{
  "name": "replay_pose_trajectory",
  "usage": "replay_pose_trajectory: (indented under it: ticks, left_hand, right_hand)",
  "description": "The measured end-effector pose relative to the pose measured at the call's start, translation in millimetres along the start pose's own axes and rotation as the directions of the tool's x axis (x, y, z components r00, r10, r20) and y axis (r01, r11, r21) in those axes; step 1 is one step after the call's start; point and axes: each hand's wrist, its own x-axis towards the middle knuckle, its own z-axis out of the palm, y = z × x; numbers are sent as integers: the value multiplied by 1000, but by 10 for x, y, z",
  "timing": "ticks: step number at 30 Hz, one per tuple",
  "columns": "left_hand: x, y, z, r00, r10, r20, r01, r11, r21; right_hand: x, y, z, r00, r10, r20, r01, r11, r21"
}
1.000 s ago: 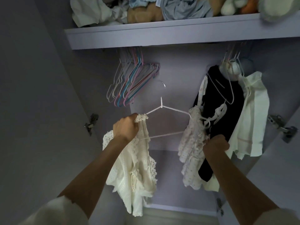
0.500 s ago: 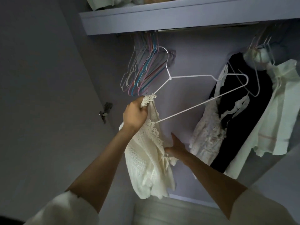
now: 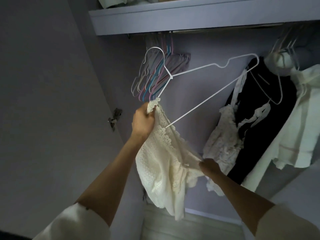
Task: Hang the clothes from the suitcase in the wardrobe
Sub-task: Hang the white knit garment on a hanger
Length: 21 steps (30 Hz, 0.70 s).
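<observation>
Right of the spare hangers (image 3: pixel 152 78), three garments (image 3: pixel 270 122) already hang. The left hand (image 3: pixel 142 121) grips top (image 3: pixel 166 161) and hanger (image 3: pixel 204 87); right hand (image 3: pixel 210 167) pinches its hem. Rail not yet reached.

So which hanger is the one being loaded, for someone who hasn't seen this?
Under the wardrobe shelf, look below the rail's bunch of coloured empty hangers. The white wire hanger is tilted in front of them, its low end inside a cream lace top; it alone is off the rail.
</observation>
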Motion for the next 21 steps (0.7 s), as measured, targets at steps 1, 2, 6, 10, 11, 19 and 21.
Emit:
replay_pose_trajectory:
  ticks: [1, 2, 6, 10, 11, 19, 21]
  left_hand:
    - [-2, -42, 14, 1000, -7, 4, 7, 998, 60]
    - [-10, -87, 26, 1000, -5, 10, 4, 994, 106]
    - [-57, -186, 143, 986, 1, 168, -31, 984, 174]
    - [-83, -283, 316, 966, -109, 236, 54, 972, 227]
    - [-103, -307, 349, 964, -117, 239, 70, 978, 198]
    - [-150, -223, 434, 948, 78, 308, -84, 996, 7]
    - [-136, -151, 479, 936, 127, 329, -173, 978, 115]
  right_hand:
    - [28, 41, -95, 998, 24, -62, -20, 998, 65]
    - [63, 75, -186, 992, 66, -110, -46, 983, 178]
    - [106, 222, -596, 965, 262, -6, -164, 621, 767]
    - [135, 376, -1035, 973, 233, 11, -88, 323, 942]
    - [159, 408, -1154, 970, 244, -10, -66, 302, 951]
    - [244, 625, -1785, 963, 264, -58, -32, 324, 946]
    - [240, 633, -1859, 965, 243, -104, 10, 360, 933]
